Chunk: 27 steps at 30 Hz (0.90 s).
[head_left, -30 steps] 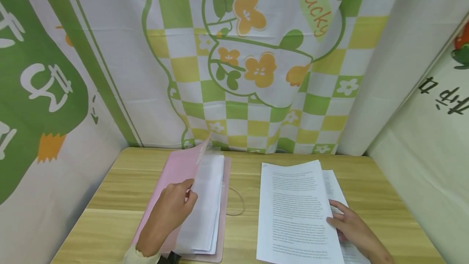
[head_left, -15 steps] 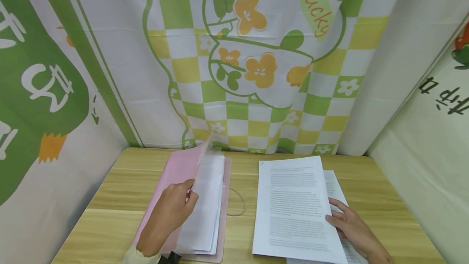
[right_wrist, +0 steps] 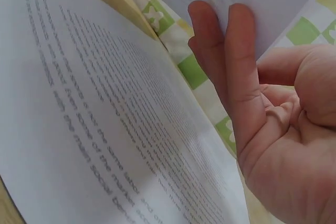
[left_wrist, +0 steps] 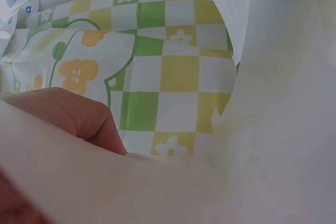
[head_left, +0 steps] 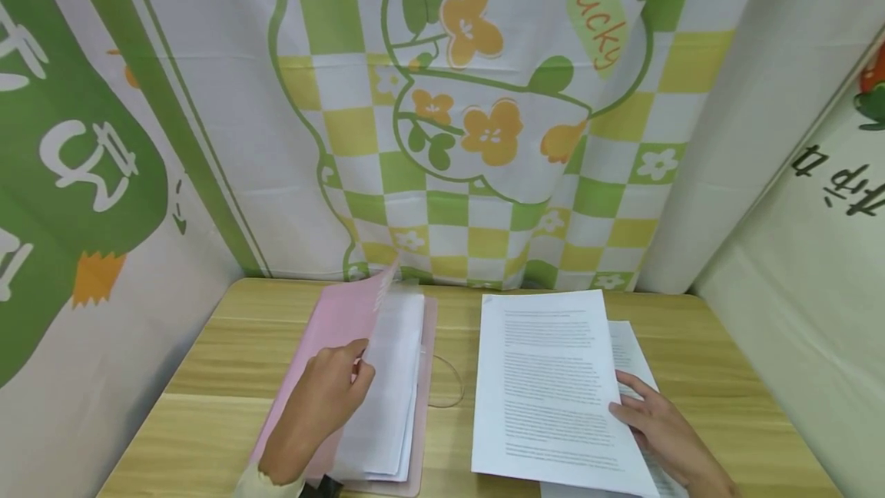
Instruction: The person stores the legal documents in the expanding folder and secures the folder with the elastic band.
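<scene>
A pink folder (head_left: pixel 339 321) lies at the left of the table, its cover partly raised over a stack of white papers (head_left: pixel 387 383). My left hand (head_left: pixel 321 398) pinches the edge of that cover; the left wrist view shows the thumb or a finger (left_wrist: pixel 79 116) against the pale sheet. On the right, my right hand (head_left: pixel 664 429) holds a printed sheet (head_left: pixel 546 383) by its right edge, thumb on top. Beneath it another printed sheet (head_left: pixel 632 352) lies on the table. In the right wrist view my hand (right_wrist: pixel 283 129) has its fingers behind the held sheet (right_wrist: pixel 283 3).
An elastic loop (head_left: pixel 459 383) sticks out from the folder's right side onto the wooden table (head_left: pixel 200 375). A patterned curtain (head_left: pixel 484 237) hangs behind the table's back edge, with further fabric at both sides.
The printed sheet in my right hand has shifted left and slightly up, away from the sheet under it. My left hand and the folder cover have barely moved.
</scene>
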Available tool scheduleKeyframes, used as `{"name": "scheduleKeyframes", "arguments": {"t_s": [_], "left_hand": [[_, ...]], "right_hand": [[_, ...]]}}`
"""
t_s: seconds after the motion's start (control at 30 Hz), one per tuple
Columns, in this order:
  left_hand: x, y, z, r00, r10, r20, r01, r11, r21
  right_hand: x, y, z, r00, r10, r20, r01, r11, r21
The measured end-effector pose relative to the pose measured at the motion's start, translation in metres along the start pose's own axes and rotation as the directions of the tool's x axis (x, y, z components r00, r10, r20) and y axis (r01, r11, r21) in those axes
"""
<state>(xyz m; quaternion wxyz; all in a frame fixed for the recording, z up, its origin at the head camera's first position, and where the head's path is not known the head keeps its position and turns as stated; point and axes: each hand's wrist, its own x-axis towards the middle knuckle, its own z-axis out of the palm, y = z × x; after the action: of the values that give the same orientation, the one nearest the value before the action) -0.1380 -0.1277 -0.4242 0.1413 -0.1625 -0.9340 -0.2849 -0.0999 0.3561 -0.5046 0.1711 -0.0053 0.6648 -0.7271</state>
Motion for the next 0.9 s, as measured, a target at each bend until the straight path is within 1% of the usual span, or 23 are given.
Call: {"name": "scheduleKeyframes", "arguments": {"t_s": [0.13,0.23,0.37,0.5,0.63,0.73,0.9], "left_hand": [[0.000,0.000,0.000,1.000,-0.003,-0.001,0.003,1.000,0.001],[0.000,0.000,0.000,1.000,-0.002,0.002,0.002,1.000,0.002],[0.001,0.000,0.000,1.000,-0.001,0.006,0.001,1.000,0.001],[0.001,0.000,0.001,1.000,0.001,0.008,-0.001,1.000,0.000],[0.000,-0.001,0.002,1.000,0.009,0.011,-0.008,1.000,-0.004],[0.000,-0.001,0.002,1.000,0.013,0.007,-0.013,1.000,-0.008],[0.001,-0.001,0.003,1.000,0.018,0.003,-0.018,1.000,-0.010]], "right_hand": [[0.001,0.000,0.001,0.998,-0.037,0.043,0.036,0.999,0.028],[0.003,-0.001,0.004,0.998,-0.042,0.053,0.041,0.999,0.030],[0.009,-0.004,0.011,0.999,-0.029,0.033,0.028,1.000,0.005],[0.016,-0.008,0.020,1.000,0.002,0.011,-0.001,1.000,-0.027],[0.020,-0.009,0.028,1.000,0.010,0.025,-0.009,0.999,-0.047],[0.024,-0.008,0.032,0.999,0.004,0.048,-0.002,0.999,-0.044],[0.031,-0.008,0.041,0.998,0.011,0.061,-0.009,0.999,-0.043]]}}
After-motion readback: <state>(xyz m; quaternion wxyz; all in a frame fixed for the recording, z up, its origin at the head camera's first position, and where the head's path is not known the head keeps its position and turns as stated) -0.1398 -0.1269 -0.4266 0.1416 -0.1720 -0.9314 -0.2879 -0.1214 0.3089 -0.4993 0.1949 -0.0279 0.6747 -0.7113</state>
